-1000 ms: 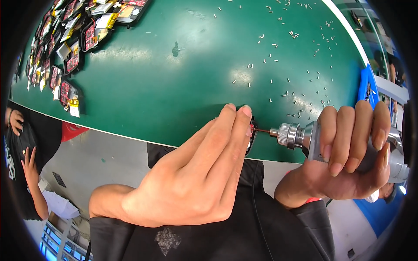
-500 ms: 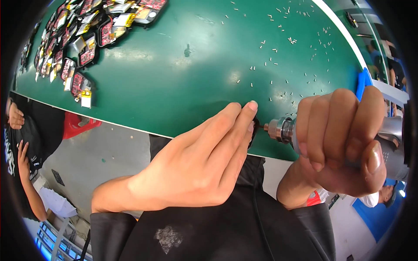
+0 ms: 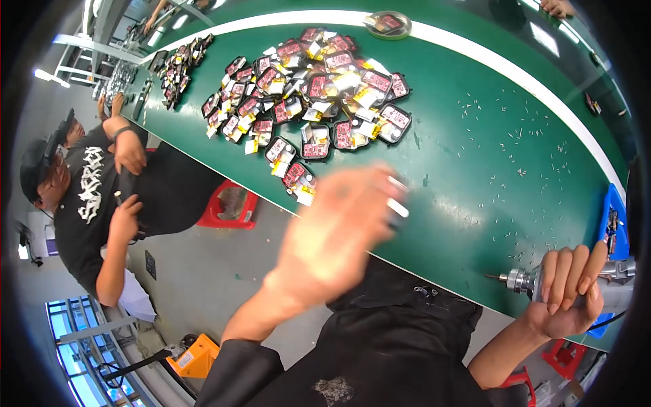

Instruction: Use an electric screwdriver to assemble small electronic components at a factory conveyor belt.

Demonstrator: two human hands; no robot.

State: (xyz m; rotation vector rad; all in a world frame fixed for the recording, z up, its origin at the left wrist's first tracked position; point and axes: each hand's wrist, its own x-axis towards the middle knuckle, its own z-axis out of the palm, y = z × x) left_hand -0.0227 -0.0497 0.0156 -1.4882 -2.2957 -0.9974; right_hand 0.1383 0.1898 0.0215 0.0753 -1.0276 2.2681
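My right hand [image 3: 566,288] is wrapped around a silver electric screwdriver [image 3: 519,279], at the table's right front edge. Its thin bit points left, with no part at the tip. My left hand [image 3: 339,230], smeared by motion, hovers over the front edge of the green table [image 3: 447,224], just right of the nearest electronic units. A small dark thing [image 3: 398,218] shows under its closed fingertips; its kind is too blurred to make out. The pile of open black casings [image 3: 315,142] holds red circuit boards and silver-and-yellow battery packs.
Small screws [image 3: 519,173] lie scattered across the table's right side. Beyond my right hand stands a blue bin [image 3: 616,217] with parts in it. A round dish [image 3: 388,26] sits at the far edge. Left, a co-worker in black [image 3: 102,197] sits near a red stool [image 3: 234,203].
My left hand has moved away from the screwdriver, toward the casings. The screwdriver and my right hand are now farther right. The view has swung left, showing more of the pile and the co-worker.
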